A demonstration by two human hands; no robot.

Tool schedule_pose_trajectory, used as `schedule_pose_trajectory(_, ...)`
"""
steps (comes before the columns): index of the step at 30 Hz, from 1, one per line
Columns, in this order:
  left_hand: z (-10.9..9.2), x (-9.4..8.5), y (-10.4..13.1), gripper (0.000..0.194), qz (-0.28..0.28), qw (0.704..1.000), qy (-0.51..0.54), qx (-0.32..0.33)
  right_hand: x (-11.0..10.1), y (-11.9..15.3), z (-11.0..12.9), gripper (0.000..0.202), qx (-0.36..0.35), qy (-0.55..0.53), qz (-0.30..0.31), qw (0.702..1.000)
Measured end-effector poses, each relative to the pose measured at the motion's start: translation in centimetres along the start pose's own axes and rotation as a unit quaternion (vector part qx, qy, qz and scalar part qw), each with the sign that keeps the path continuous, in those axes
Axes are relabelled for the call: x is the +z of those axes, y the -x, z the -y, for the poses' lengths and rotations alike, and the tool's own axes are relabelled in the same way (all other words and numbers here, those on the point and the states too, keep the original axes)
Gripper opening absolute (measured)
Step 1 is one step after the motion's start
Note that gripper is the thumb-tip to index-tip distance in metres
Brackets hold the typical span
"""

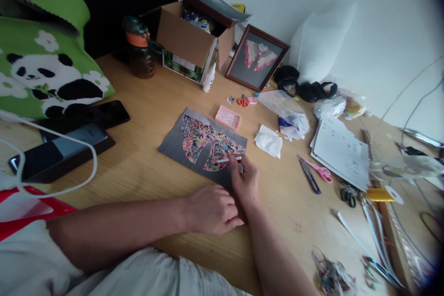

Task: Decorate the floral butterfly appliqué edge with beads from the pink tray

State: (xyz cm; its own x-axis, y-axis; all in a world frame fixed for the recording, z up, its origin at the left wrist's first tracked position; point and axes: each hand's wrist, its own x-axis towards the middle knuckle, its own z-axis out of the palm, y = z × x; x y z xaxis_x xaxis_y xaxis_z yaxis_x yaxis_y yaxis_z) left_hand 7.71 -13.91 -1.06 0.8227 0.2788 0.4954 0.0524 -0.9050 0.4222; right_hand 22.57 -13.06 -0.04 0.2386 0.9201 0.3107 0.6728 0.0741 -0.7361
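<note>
On the wooden table lies a dark grey cloth (pixel 169 141) with a butterfly (pixel 197 141) in floral fabric, its outline set with small pearl-like beads. My right hand (pixel 245 178) rests at the cloth's lower right corner. Between its thumb and fingers is a thin white stick-like tool (pixel 227 160), its tip over the butterfly's lower right wing. Nearer to me, my left hand (pixel 212 210) lies on the table with its fingers curled in and nothing visible in them. Just behind the cloth stands a shallow pink tray (pixel 228 117) of tiny pale beads.
A framed butterfly (pixel 257 58) leans at the back beside an open cardboard box (pixel 189 39) and a bottle (pixel 139 51). To the right are a white tissue (pixel 268 141), thread snips (pixel 308 175), pink scissors (pixel 321 171) and papers (pixel 342 150). Phones (pixel 83 141) lie left.
</note>
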Motion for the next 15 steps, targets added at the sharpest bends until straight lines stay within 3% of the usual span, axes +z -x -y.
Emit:
schedule_pose_trajectory(9, -0.3, -0.1, -0.1, 0.024, -0.021, 0.996, -0.04, -0.076, -0.5, -1.0, -0.2, 0.035, 0.041, -0.055, -0.044, 0.997)
schedule_pose_trajectory(15, -0.4, -0.3, -0.2, 0.016, -0.037, 0.994, -0.043, -0.098, -2.2, -7.1, 0.1, 0.036, 0.016, -0.031, -0.081, 0.996)
